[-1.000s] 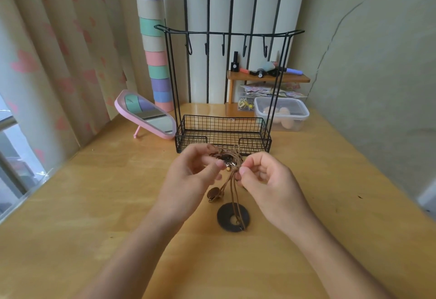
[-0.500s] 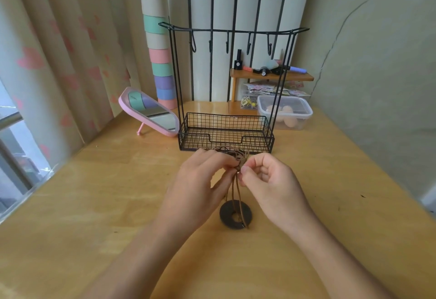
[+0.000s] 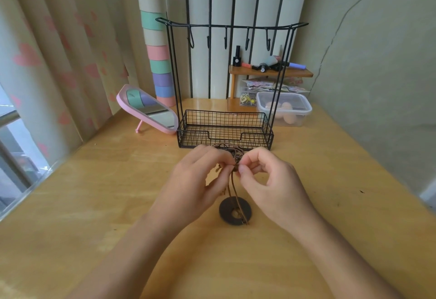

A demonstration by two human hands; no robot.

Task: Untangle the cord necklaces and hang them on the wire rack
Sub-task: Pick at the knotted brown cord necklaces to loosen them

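We are seeing soft daylight coming in from the window on the left, through the pale curtain. It is lighting the tabletop evenly, leaving a mild sheen at its far end and only faint shadows. The wide lens is bending lines near the edges, where detail is softening, while the wire rack in the middle is showing crisp.

A pink-framed mirror leans back on its stand at the far left of the wooden counter, before a tall column of pastel bands. A lidded clear plastic box sits far right, just in front of a small wooden shelf carrying a black bottle. Heart-print curtains hang on the left.
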